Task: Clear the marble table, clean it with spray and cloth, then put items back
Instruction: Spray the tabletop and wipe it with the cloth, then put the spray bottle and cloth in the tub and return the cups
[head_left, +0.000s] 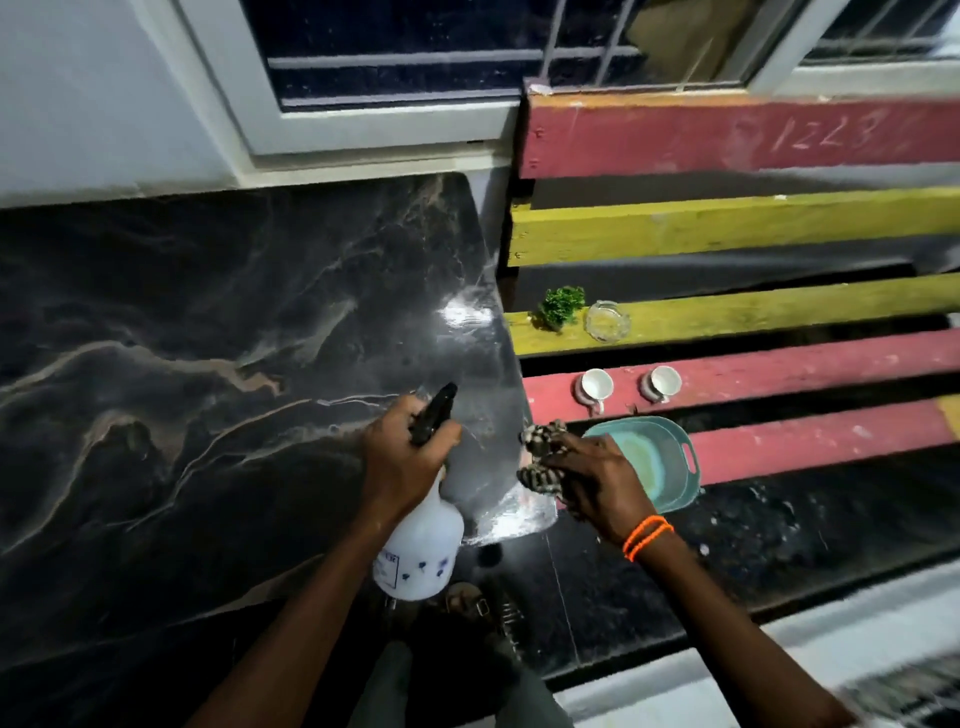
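I see a polished dark marble table (208, 338) with glossy glare, a translucent white plastic spray bottle (421, 545) with a matt black head, a striped woven cloth (540, 452), rough painted wooden bench slats (753, 306), a clear glass ashtray (607, 321), two glazed white cups (597, 385) and a smooth teal plastic basin (657, 462).

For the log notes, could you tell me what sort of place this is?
Probably a home sitting area: a marble table under a barred window, beside a painted slatted bench holding two cups.
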